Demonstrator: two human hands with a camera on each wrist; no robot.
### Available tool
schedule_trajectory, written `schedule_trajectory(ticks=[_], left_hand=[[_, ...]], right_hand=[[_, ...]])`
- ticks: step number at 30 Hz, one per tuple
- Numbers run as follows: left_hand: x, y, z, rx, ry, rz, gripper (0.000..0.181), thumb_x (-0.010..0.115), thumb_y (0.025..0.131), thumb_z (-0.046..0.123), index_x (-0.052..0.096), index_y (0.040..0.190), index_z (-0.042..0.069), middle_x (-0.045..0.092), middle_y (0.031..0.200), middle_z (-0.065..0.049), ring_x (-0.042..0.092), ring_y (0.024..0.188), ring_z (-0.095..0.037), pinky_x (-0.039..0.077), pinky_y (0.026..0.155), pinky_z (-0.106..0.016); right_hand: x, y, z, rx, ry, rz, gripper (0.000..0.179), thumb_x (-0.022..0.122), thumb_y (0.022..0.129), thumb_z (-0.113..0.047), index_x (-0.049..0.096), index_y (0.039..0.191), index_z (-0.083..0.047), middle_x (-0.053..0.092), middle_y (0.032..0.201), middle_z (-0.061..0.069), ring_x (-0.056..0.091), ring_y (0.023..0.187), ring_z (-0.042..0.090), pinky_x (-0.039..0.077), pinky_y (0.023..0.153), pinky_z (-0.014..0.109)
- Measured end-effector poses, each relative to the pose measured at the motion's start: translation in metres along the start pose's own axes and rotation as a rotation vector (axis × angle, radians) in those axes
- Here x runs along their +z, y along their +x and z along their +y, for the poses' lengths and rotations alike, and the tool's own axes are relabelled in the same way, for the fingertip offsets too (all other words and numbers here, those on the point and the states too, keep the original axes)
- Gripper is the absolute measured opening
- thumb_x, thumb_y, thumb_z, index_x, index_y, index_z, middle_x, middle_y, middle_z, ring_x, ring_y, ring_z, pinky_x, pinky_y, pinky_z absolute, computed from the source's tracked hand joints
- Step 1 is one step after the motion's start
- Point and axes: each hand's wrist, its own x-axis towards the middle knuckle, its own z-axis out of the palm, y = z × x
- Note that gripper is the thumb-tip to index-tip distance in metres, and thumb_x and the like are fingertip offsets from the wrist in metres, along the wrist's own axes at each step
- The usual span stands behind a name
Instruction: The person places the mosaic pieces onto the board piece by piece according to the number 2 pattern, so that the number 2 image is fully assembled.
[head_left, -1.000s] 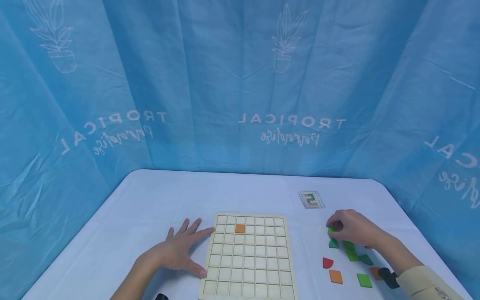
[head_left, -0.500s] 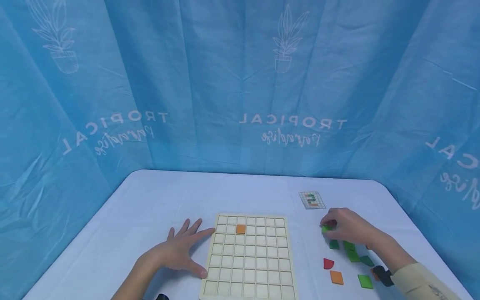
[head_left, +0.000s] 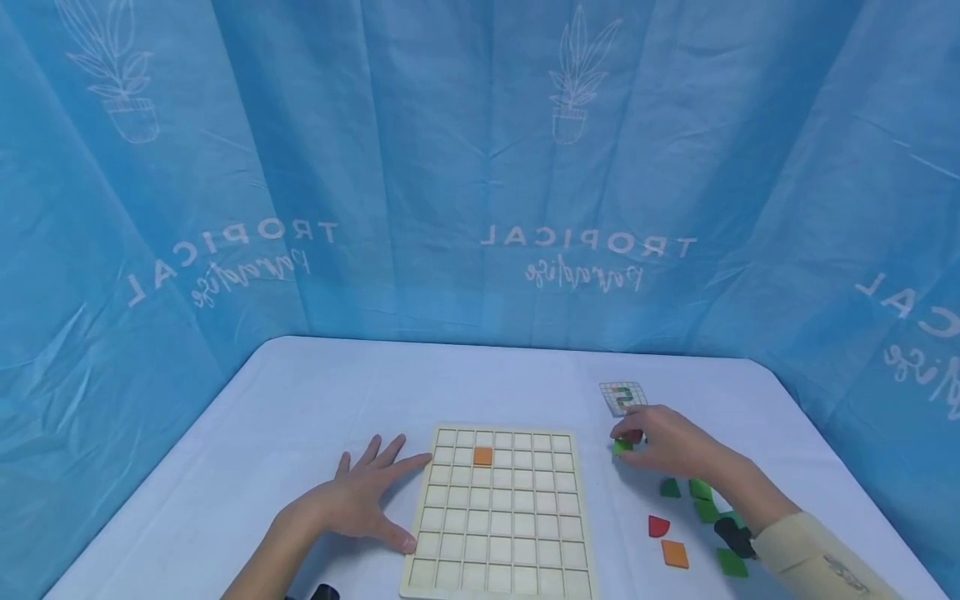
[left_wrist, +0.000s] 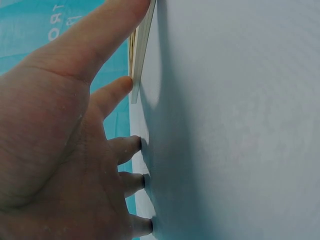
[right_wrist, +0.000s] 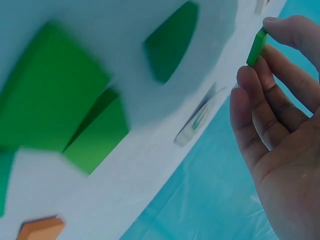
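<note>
Green square tile [head_left: 622,447]: pinched between the thumb and fingers of your right hand [head_left: 670,443], in the gap between the grid board and the loose pieces, just on the near side of the picture card [head_left: 621,396]; the right wrist view shows it edge-on at your fingertips. Your left hand [head_left: 358,504] grasps nothing: fingers spread, thumb and index fingertip touching the left edge of the grid board [head_left: 479,523], the other fingers over the tabletop [head_left: 337,392] beside it. On the board, one orange tile [head_left: 483,456] sits in the second row from the far edge, third cell from the left. Loose pieces lie right of the board, near your right forearm: a dark green curved-edge piece [head_left: 671,488], two green pieces [head_left: 703,500] close together, a red quarter-round [head_left: 658,526], and nearer you an orange square [head_left: 675,554] with a green square [head_left: 732,562] to its right. More pieces are partly hidden by the black wrist device [head_left: 733,537]; the nearest ones blur in the right wrist view. Light sleeve [head_left: 821,558] on your right arm. Blue curtain [head_left: 450,167] with white plant drawings and mirrored lettering hangs behind the tabletop.
</note>
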Motion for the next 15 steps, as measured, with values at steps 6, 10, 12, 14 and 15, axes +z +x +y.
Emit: schedule_trajectory(ticks=[6, 10, 12, 14, 15], left_hand=[[-0.002, -0.001, 0.0, 0.007, 0.0, 0.0, 0.11, 0.079, 0.053, 0.07, 0.035, 0.148, 0.038, 0.012, 0.159, -0.012, -0.003, 0.142, -0.044, -0.003, 0.1, -0.074], [-0.003, -0.002, 0.0, 0.009, -0.006, 0.003, 0.109, 0.079, 0.053, 0.07, 0.036, 0.148, 0.038, 0.012, 0.159, -0.012, -0.003, 0.142, -0.043, -0.003, 0.1, -0.074], [-0.002, -0.002, 0.0, 0.011, -0.007, 0.002, 0.109, 0.079, 0.053, 0.071, 0.035, 0.148, 0.038, 0.012, 0.159, -0.012, -0.004, 0.143, -0.043, -0.004, 0.101, -0.074], [-0.002, -0.002, 0.0, 0.013, -0.007, 0.003, 0.109, 0.079, 0.053, 0.071, 0.035, 0.148, 0.039, 0.012, 0.159, -0.011, -0.005, 0.143, -0.042, -0.004, 0.101, -0.073], [-0.002, -0.002, 0.0, 0.014, -0.009, 0.004, 0.109, 0.079, 0.053, 0.071, 0.035, 0.148, 0.039, 0.012, 0.159, -0.011, -0.004, 0.143, -0.042, -0.004, 0.101, -0.073]], right_hand=[[0.003, 0.009, -0.015, -0.076, 0.014, 0.006, 0.023, 0.079, 0.077, -0.022, 0.076, 0.1, -0.02, 0.058, 0.084, -0.014, 0.056, 0.079, 0.011, 0.05, 0.069, 0.026], [0.004, 0.018, -0.027, -0.138, 0.02, 0.011, 0.022, 0.078, 0.078, -0.021, 0.076, 0.1, -0.018, 0.059, 0.084, -0.013, 0.057, 0.079, 0.012, 0.05, 0.068, 0.027], [0.004, 0.024, -0.034, -0.158, 0.019, 0.018, 0.022, 0.077, 0.079, -0.021, 0.076, 0.1, -0.018, 0.059, 0.083, -0.013, 0.056, 0.079, 0.012, 0.05, 0.068, 0.027], [0.004, 0.029, -0.04, -0.178, 0.016, 0.027, 0.021, 0.077, 0.079, -0.02, 0.076, 0.1, -0.017, 0.059, 0.083, -0.013, 0.057, 0.079, 0.012, 0.049, 0.068, 0.028], [0.005, 0.031, -0.044, -0.188, 0.01, 0.03, 0.021, 0.077, 0.079, -0.019, 0.076, 0.1, -0.017, 0.059, 0.083, -0.013, 0.057, 0.079, 0.012, 0.049, 0.068, 0.029]])
